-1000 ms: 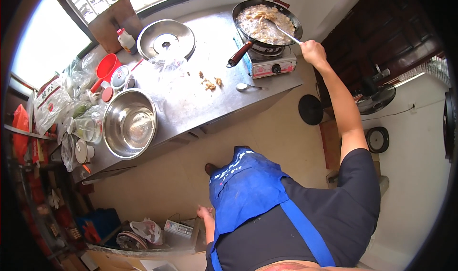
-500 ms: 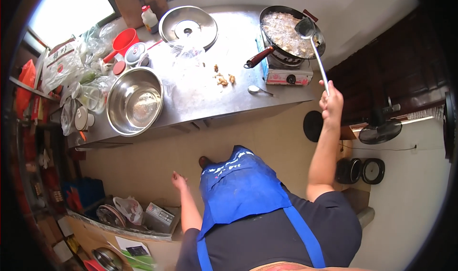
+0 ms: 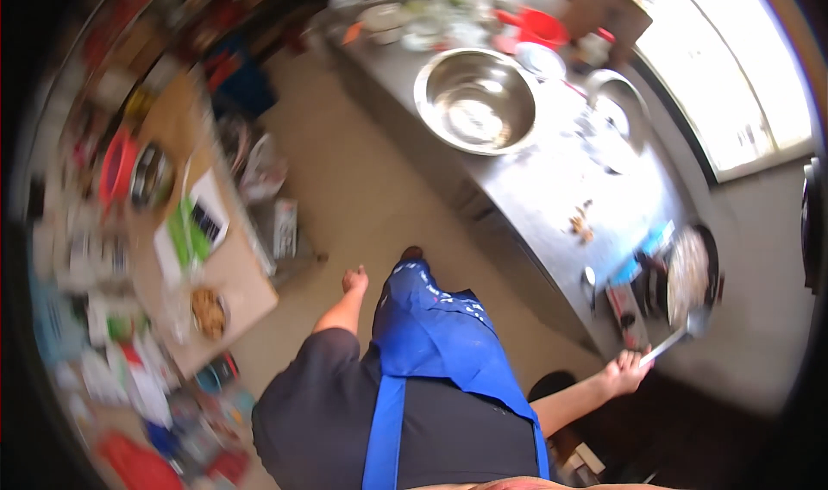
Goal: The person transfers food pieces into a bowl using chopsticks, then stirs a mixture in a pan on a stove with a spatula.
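My right hand [image 3: 628, 371] grips the long handle of a ladle [image 3: 696, 322], whose head is at the lower edge of a black wok [image 3: 711, 261]. Pale, frothy contents [image 3: 686, 279] fill the wok, which sits on a portable stove [image 3: 625, 313]. A small spoon [image 3: 589, 279] and scraps of fried food [image 3: 580, 224] lie nearby on the steel counter [image 3: 539, 201]. My left hand [image 3: 354, 279] hangs beside my blue apron, its fingers loosely curled, with nothing visible in them. The picture is blurred.
A large steel bowl [image 3: 431, 102], red dipper [image 3: 543, 26] and plastic bags stand along the counter. At left, a pale table [image 3: 250, 296] holds a bowl of brown food [image 3: 210, 313], other bowls and papers. A dark round object [image 3: 552, 385] is by the floor near my right arm.
My view has swung left, bringing the side table into view and shifting the counter to the upper right. My right hand still holds the ladle at the wok.
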Action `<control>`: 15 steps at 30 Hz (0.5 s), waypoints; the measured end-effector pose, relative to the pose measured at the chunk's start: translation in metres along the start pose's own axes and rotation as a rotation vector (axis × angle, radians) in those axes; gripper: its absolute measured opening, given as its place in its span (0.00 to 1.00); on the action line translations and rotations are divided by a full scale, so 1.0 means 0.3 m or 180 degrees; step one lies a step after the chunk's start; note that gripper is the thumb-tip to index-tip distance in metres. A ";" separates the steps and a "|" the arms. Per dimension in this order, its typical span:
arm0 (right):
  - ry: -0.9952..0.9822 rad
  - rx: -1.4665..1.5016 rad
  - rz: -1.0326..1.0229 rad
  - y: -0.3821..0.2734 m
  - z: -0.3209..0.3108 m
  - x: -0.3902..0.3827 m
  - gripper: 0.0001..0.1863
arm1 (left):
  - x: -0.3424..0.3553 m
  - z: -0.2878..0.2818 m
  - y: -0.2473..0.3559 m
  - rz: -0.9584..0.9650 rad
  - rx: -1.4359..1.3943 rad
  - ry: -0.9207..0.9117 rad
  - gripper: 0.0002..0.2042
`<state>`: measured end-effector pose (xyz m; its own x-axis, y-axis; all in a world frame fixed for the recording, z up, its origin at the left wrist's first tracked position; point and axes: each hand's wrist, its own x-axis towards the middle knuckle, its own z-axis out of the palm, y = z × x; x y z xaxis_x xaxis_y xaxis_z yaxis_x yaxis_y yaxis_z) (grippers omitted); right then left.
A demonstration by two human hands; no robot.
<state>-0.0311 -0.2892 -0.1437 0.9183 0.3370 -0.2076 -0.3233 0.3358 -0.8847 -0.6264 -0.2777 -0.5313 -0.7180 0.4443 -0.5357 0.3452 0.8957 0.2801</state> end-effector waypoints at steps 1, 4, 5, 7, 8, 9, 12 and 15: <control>0.0084 -0.0008 -0.0006 -0.004 -0.005 0.023 0.21 | -0.014 -0.018 -0.029 -0.0100 -0.0001 -0.0018 0.30; 0.0425 -0.0090 -0.0253 -0.007 0.086 -0.026 0.20 | -0.061 -0.100 -0.081 -0.0588 -0.0010 0.0051 0.32; 0.0451 -0.0023 -0.0257 -0.006 0.105 -0.012 0.21 | -0.091 -0.137 -0.076 -0.0636 -0.0407 -0.0087 0.32; 0.0427 0.0067 -0.0265 0.001 0.153 0.004 0.22 | -0.116 -0.161 -0.111 -0.0739 -0.0837 -0.0171 0.34; 0.0365 0.0042 -0.0238 0.009 0.162 0.028 0.22 | -0.121 -0.158 -0.131 -0.0818 -0.0801 -0.0093 0.34; 0.0258 0.0196 -0.0178 0.015 0.178 0.044 0.21 | -0.120 -0.153 -0.146 -0.0876 -0.0759 -0.0019 0.34; 0.0201 0.0300 -0.0102 0.031 0.216 0.073 0.20 | -0.124 -0.144 -0.184 -0.0913 -0.0831 0.0055 0.31; 0.0080 0.0546 0.0126 0.051 0.234 0.098 0.20 | -0.124 -0.144 -0.188 -0.0983 -0.0980 0.0103 0.31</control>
<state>-0.0251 -0.2124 -0.1341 0.9088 0.3315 -0.2532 -0.3915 0.4686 -0.7919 -0.6454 -0.3455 -0.4928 -0.7796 0.1510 -0.6078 -0.0817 0.9377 0.3377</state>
